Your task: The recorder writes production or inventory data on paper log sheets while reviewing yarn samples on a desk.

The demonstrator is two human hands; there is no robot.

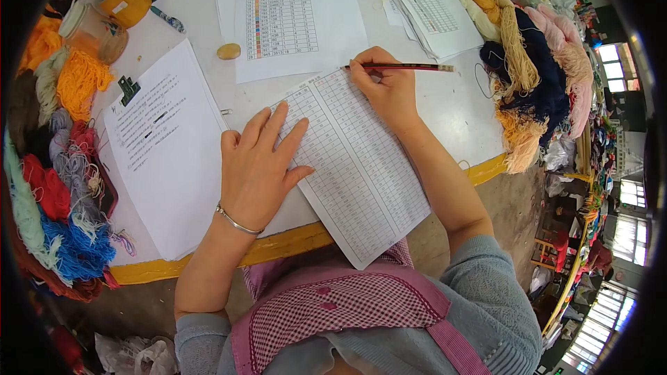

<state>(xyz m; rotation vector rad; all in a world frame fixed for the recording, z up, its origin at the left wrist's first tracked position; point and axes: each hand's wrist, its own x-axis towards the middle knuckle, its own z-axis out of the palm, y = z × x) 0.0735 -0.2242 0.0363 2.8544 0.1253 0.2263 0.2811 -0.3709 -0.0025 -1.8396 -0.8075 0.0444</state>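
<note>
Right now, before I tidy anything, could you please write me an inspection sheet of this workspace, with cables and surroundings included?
Surface: white table, yellow edge.
Job's things: ruled sheet, overhanging the near edge; pencil, held.
Clutter: left yarn heap, right yarn heap, jar, clipped papers.
Hands: left hand spread on the sheet; right hand gripping the pencil.
Cables: nothing seen.
Surroundings: floor; windows at right.

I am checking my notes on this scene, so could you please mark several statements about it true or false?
1. The right hand holds a red-and-black pencil. True.
2. Both wrists are bare. False: a silver bracelet circles the left one.
3. The left hand rests on a gridded sheet. True.
4. No papers are clipped. False: a green binder clip grips the printed pages at left.
5. The navy yarn lies right of both hands. True.
</note>
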